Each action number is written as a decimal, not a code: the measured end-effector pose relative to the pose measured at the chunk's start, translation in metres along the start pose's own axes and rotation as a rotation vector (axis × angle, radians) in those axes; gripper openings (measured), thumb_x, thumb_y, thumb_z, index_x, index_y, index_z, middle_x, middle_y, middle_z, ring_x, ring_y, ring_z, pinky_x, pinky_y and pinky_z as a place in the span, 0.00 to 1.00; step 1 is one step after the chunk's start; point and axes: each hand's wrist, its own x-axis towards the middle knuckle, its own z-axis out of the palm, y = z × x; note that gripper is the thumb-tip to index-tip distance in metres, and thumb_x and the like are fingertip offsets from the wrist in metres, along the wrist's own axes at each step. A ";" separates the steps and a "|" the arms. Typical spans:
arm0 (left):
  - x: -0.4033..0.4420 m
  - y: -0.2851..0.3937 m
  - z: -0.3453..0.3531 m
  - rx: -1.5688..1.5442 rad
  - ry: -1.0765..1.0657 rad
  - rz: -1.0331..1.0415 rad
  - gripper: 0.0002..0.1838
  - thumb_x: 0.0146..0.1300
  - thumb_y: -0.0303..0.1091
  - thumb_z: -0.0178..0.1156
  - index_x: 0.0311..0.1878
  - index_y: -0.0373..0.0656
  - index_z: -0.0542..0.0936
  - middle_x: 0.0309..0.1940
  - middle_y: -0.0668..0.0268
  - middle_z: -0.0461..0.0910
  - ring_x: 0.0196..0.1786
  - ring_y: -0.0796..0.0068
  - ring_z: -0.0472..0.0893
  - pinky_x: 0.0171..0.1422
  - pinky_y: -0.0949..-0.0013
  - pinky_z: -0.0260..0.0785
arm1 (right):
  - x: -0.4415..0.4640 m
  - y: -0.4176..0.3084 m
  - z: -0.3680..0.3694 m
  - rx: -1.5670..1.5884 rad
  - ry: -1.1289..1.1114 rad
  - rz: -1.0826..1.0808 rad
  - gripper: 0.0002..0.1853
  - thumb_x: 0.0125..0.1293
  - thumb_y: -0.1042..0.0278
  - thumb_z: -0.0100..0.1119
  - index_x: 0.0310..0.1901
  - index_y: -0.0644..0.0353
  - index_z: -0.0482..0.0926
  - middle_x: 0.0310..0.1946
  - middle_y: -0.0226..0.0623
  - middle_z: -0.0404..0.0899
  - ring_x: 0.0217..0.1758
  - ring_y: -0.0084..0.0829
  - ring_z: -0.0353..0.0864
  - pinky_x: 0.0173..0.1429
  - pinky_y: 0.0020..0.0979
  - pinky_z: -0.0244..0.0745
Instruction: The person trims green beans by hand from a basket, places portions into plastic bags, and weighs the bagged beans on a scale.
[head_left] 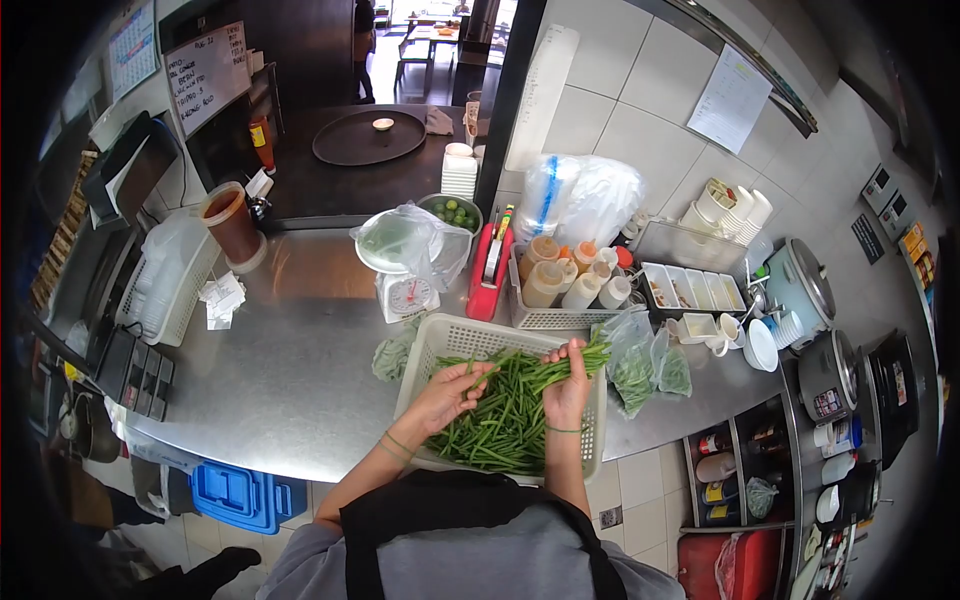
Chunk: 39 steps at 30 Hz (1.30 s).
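Observation:
A white perforated plastic basket (pixel 412 362) stands at the front of the steel counter, filled with cut green beans (pixel 495 432). Above its right side, my right hand (pixel 566 388) is closed around a bunch of green beans (pixel 592 358), whose ends stick out past the fingers to the upper right. Over the left part of the basket, my left hand (pixel 452 400) pinches one or a few green beans (pixel 486 376) between thumb and fingers. Each wrist has a thin green band.
Behind the basket stand a kitchen scale (pixel 408 294) with a bagged bowl, a red tape dispenser (pixel 490 270) and a crate of squeeze bottles (pixel 560 318). Bagged greens (pixel 632 375) lie to the right. At left are a sauce tub (pixel 232 228) and a white basket (pixel 170 290).

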 end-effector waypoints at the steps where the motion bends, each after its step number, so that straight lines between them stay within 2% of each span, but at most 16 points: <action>1: -0.001 0.005 -0.001 -0.010 0.010 0.008 0.15 0.70 0.35 0.49 0.55 0.38 0.74 0.29 0.73 0.70 0.29 0.87 0.67 0.27 0.83 0.57 | 0.002 0.000 -0.006 0.030 0.012 0.004 0.05 0.64 0.72 0.57 0.35 0.57 0.69 0.25 0.29 0.68 0.28 0.25 0.68 0.38 0.30 0.68; 6: 0.002 0.018 0.002 0.108 0.129 0.123 0.16 0.70 0.35 0.48 0.57 0.40 0.74 0.28 0.74 0.68 0.30 0.88 0.67 0.28 0.83 0.58 | -0.007 0.009 -0.012 -0.143 -0.003 0.166 0.07 0.64 0.70 0.58 0.40 0.59 0.72 0.25 0.29 0.70 0.26 0.24 0.68 0.34 0.29 0.68; 9: 0.018 0.004 0.005 0.630 0.157 0.258 0.16 0.70 0.33 0.47 0.58 0.39 0.72 0.27 0.71 0.68 0.31 0.82 0.71 0.30 0.78 0.64 | -0.025 0.028 -0.005 -0.217 -0.124 0.308 0.10 0.64 0.68 0.59 0.45 0.61 0.75 0.26 0.28 0.71 0.25 0.22 0.68 0.33 0.27 0.66; 12: 0.012 0.002 0.034 1.038 0.160 0.664 0.17 0.68 0.32 0.47 0.57 0.38 0.72 0.26 0.64 0.70 0.31 0.69 0.75 0.34 0.69 0.69 | -0.033 0.033 0.008 -0.310 -0.174 0.269 0.08 0.63 0.68 0.59 0.41 0.61 0.75 0.28 0.30 0.74 0.26 0.22 0.69 0.32 0.26 0.66; 13: 0.013 0.001 0.032 1.209 0.187 0.728 0.16 0.67 0.32 0.48 0.55 0.36 0.72 0.30 0.55 0.74 0.34 0.56 0.78 0.38 0.62 0.71 | -0.033 0.032 0.009 -0.282 -0.163 0.260 0.06 0.62 0.70 0.61 0.37 0.62 0.76 0.29 0.31 0.75 0.27 0.24 0.70 0.32 0.25 0.68; 16: 0.008 0.010 0.036 1.488 0.349 0.781 0.15 0.66 0.32 0.50 0.54 0.37 0.73 0.31 0.52 0.78 0.34 0.55 0.79 0.37 0.59 0.70 | -0.025 0.032 -0.001 -0.181 -0.020 0.303 0.06 0.64 0.67 0.60 0.35 0.59 0.75 0.30 0.30 0.76 0.30 0.24 0.72 0.33 0.25 0.69; 17: 0.006 0.017 0.040 1.518 0.372 0.657 0.15 0.66 0.33 0.50 0.53 0.37 0.73 0.33 0.51 0.78 0.35 0.54 0.79 0.36 0.57 0.70 | -0.022 0.035 -0.006 -0.208 0.016 0.335 0.08 0.65 0.61 0.58 0.36 0.56 0.75 0.31 0.30 0.77 0.33 0.24 0.74 0.36 0.26 0.69; 19: 0.002 0.032 0.052 1.568 0.419 0.407 0.14 0.65 0.33 0.51 0.51 0.38 0.74 0.35 0.50 0.79 0.36 0.51 0.79 0.36 0.54 0.70 | -0.017 0.044 -0.023 -0.060 -0.034 0.460 0.10 0.65 0.58 0.58 0.39 0.55 0.75 0.34 0.29 0.78 0.38 0.25 0.75 0.42 0.29 0.71; 23: 0.011 0.026 0.059 1.564 0.372 0.629 0.12 0.64 0.34 0.53 0.46 0.39 0.76 0.31 0.53 0.80 0.33 0.51 0.79 0.34 0.54 0.70 | -0.018 0.057 -0.022 0.038 0.066 0.557 0.13 0.64 0.57 0.58 0.45 0.55 0.76 0.38 0.29 0.78 0.45 0.28 0.76 0.56 0.33 0.70; 26: 0.010 0.022 0.062 1.597 0.284 0.746 0.11 0.64 0.35 0.53 0.42 0.38 0.77 0.30 0.54 0.80 0.35 0.54 0.79 0.38 0.56 0.71 | -0.034 0.040 0.009 0.090 0.117 0.560 0.12 0.64 0.58 0.59 0.42 0.57 0.77 0.42 0.29 0.78 0.47 0.26 0.76 0.56 0.29 0.70; 28: 0.007 0.023 0.057 1.602 0.183 0.806 0.10 0.64 0.35 0.53 0.40 0.38 0.78 0.28 0.57 0.80 0.37 0.56 0.79 0.42 0.60 0.71 | -0.028 0.043 -0.002 0.031 0.078 0.537 0.11 0.64 0.60 0.59 0.42 0.57 0.76 0.39 0.28 0.78 0.44 0.26 0.76 0.54 0.29 0.71; 31: 0.004 0.023 0.048 1.287 0.178 0.858 0.11 0.64 0.34 0.53 0.45 0.39 0.76 0.34 0.60 0.79 0.44 0.64 0.77 0.51 0.67 0.68 | -0.013 0.047 -0.025 0.113 -0.036 0.553 0.08 0.65 0.64 0.58 0.39 0.58 0.76 0.35 0.28 0.77 0.41 0.25 0.75 0.51 0.28 0.71; 34: 0.017 0.004 0.035 0.588 0.390 0.764 0.15 0.68 0.40 0.50 0.51 0.41 0.72 0.44 0.59 0.77 0.48 0.66 0.76 0.52 0.67 0.66 | -0.015 0.038 -0.013 0.158 -0.037 0.450 0.03 0.64 0.67 0.57 0.36 0.54 0.75 0.30 0.27 0.76 0.38 0.25 0.74 0.50 0.31 0.71; 35: 0.015 0.002 0.035 0.339 0.454 0.521 0.21 0.71 0.48 0.43 0.57 0.43 0.68 0.53 0.61 0.72 0.54 0.68 0.72 0.58 0.64 0.63 | -0.017 0.037 -0.007 0.135 -0.005 0.369 0.02 0.65 0.68 0.57 0.36 0.54 0.75 0.30 0.27 0.76 0.38 0.25 0.75 0.50 0.31 0.71; 38: 0.021 -0.018 0.012 -0.312 0.374 0.126 0.25 0.71 0.52 0.37 0.60 0.43 0.66 0.54 0.61 0.71 0.58 0.68 0.69 0.61 0.64 0.60 | -0.028 0.031 0.013 0.092 -0.009 0.210 0.03 0.64 0.72 0.56 0.39 0.56 0.74 0.32 0.29 0.75 0.39 0.25 0.74 0.50 0.30 0.70; 39: 0.023 -0.024 0.010 -0.349 0.369 0.115 0.26 0.71 0.53 0.36 0.61 0.43 0.66 0.55 0.61 0.70 0.58 0.68 0.69 0.62 0.64 0.60 | -0.033 0.031 0.020 0.073 -0.014 0.179 0.04 0.64 0.73 0.57 0.39 0.57 0.74 0.32 0.30 0.75 0.39 0.25 0.74 0.49 0.29 0.70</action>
